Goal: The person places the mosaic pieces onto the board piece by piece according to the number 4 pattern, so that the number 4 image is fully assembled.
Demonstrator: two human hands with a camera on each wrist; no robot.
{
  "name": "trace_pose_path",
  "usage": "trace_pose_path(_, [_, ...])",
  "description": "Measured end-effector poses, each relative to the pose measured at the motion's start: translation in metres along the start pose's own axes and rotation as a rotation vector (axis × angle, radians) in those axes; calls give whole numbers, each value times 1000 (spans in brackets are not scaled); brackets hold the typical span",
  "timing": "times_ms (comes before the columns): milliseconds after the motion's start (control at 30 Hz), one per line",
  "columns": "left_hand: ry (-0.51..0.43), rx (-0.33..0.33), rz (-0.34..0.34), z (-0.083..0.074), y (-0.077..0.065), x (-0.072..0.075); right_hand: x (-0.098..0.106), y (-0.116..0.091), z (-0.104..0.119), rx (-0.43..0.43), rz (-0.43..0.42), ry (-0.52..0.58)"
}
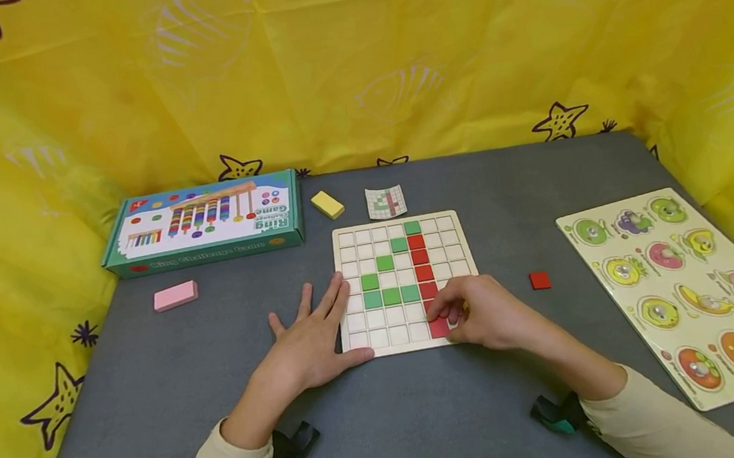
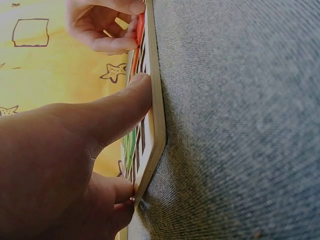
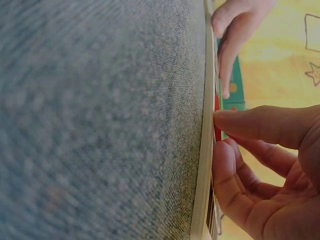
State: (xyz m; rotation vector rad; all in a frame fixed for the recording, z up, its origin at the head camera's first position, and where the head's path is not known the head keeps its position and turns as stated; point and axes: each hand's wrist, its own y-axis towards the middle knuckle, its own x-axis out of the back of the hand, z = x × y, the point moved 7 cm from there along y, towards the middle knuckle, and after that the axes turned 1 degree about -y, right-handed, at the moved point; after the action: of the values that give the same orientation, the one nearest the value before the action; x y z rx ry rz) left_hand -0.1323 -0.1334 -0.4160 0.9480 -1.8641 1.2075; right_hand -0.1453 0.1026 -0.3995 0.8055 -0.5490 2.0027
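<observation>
A wooden grid board (image 1: 358, 321) lies flat on the table, with green tiles (image 1: 391, 296) and a column of red tiles (image 1: 420, 257) set in its squares. My left hand (image 1: 305, 344) spreads over the board's left side, thumb on the near edge and fingertips along the left edge. At the near end of the red column, my right hand (image 1: 485, 312) pinches a red tile (image 3: 217, 131) between thumb and fingers, low over the bottom row. A single red tile (image 1: 540, 280) lies on the table to the right of the board.
Behind the board is a small pattern card (image 1: 386, 202), with a yellow block (image 1: 327, 205) beside it. A game box (image 1: 203, 225) and a pink block (image 1: 175, 296) are at left. The fruit puzzle board (image 1: 674, 300) lies at right. Yellow cloth (image 1: 349, 72) hangs behind the table.
</observation>
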Motion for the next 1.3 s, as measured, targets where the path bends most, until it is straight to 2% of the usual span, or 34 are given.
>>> trace_pose_path(233, [-9, -2, 1, 0, -1, -1, -1, -1, -1, -6, 14, -3])
trace_pose_path(400, [-8, -10, -6, -1, -1, -1, 5, -1, -2, 4, 5, -1])
trace_pose_path(733, [-6, -9, -4, -1, 0, 0, 44, -7, -13, -6, -78, -26])
trace_pose_path(1033, [1, -4, -4, -1, -1, 2, 84, -24, -44, -65, -73, -78])
trace_pose_path(1300, [3, -7, -9, -1, -1, 0, 100, -33, -75, -70, -14, -60])
